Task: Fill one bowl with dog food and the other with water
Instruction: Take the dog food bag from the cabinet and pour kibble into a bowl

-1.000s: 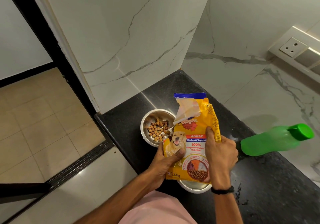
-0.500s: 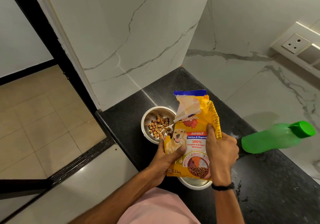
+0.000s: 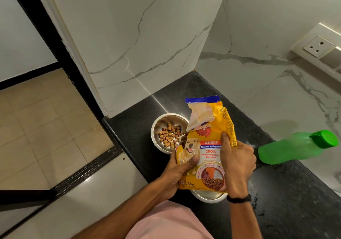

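Black counter [image 3: 276, 211]. L hand [image 3: 177, 172] & R hand [image 3: 238, 163] grip bag [image 3: 208, 146] tipped at far bowl [image 3: 155, 128]; kibble [image 3: 168, 135] same as 1 s ago, pour likely stalled; bottle [image 3: 287, 150] capped, water pending.

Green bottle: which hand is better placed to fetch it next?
Probably right. The right hand grips the bag on the side nearest the green bottle; the left hand is beyond the bag, by the kibble bowl.

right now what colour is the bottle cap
The cap is bright green, deeper than the translucent green bottle; head view shows it best.
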